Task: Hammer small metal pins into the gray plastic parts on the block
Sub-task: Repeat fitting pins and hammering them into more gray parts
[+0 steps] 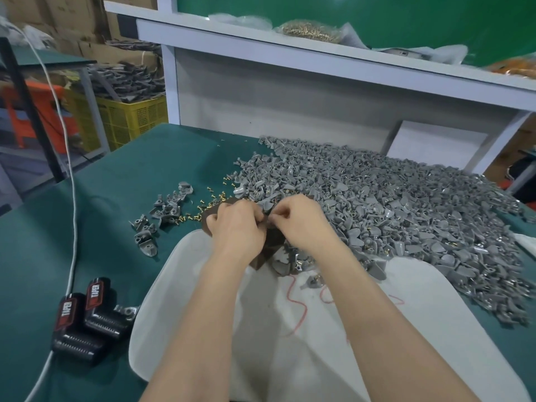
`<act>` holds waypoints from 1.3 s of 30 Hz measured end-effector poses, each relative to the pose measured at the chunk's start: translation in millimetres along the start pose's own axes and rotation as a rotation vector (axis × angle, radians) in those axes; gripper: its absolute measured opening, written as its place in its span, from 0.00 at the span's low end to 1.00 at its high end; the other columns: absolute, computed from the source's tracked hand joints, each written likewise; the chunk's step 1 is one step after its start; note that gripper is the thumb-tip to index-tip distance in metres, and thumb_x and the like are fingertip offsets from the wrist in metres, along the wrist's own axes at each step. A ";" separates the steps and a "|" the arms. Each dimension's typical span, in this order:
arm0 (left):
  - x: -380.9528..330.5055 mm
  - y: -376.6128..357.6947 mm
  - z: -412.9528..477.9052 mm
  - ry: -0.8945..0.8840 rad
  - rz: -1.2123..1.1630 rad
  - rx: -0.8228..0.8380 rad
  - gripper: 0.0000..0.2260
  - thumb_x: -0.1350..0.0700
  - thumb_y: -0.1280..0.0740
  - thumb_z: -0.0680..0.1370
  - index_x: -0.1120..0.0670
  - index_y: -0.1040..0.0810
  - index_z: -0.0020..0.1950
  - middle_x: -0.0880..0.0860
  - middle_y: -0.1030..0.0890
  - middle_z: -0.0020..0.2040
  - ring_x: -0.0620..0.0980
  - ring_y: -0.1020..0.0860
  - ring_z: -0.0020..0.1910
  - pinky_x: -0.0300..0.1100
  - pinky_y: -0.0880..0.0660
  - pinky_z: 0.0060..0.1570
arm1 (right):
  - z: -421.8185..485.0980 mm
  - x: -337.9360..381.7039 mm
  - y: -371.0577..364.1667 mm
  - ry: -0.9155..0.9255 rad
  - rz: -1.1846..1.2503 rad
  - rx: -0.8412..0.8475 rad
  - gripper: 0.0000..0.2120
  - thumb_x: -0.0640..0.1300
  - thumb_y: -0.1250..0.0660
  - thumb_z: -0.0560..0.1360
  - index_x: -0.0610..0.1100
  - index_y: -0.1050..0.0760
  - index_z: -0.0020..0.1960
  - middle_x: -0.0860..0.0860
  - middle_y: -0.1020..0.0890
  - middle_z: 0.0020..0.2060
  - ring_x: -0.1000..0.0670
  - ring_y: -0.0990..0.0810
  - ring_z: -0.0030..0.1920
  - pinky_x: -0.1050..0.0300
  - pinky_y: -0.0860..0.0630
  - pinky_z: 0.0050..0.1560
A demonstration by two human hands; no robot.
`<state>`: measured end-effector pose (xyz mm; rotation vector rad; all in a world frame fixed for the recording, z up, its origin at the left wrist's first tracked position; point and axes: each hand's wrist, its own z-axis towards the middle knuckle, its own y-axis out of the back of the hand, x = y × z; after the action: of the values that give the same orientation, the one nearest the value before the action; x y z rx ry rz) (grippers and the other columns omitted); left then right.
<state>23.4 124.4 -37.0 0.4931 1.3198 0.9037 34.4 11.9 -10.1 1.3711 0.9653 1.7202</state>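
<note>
Green-covered desk [95, 198], huge gray plastic parts [391, 204] heap at right, loose brass pins [203, 208] beside. Brown block [268, 242] at centre, mostly hidden. Left hand [236, 224] and right hand [301, 220] over block, each grip pinched near-closed at fingertips; contents too small to tell. Risk: pin seated crooked, slips or bends under hammering.

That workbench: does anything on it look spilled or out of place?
Yes. Small brass pins lie scattered loose on the green mat left of the hands, a few strays farther back. The big gray parts heap spills onto the white cloth.
</note>
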 end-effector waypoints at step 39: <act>2.5 -0.4 0.8 0.044 0.025 -0.065 0.08 0.56 0.34 0.76 0.53 0.20 0.37 0.49 0.19 0.45 0.56 0.28 0.55 0.46 0.41 0.50 | -53.5 -19.6 20.9 0.126 -0.074 -0.172 0.25 0.48 0.40 0.79 0.73 0.42 0.67 0.59 0.18 0.53 0.61 0.30 0.28 0.57 0.20 0.37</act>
<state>24.3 126.3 -38.7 0.4422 1.3223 0.9799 -16.5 -21.2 -8.4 1.1147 0.9013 1.8059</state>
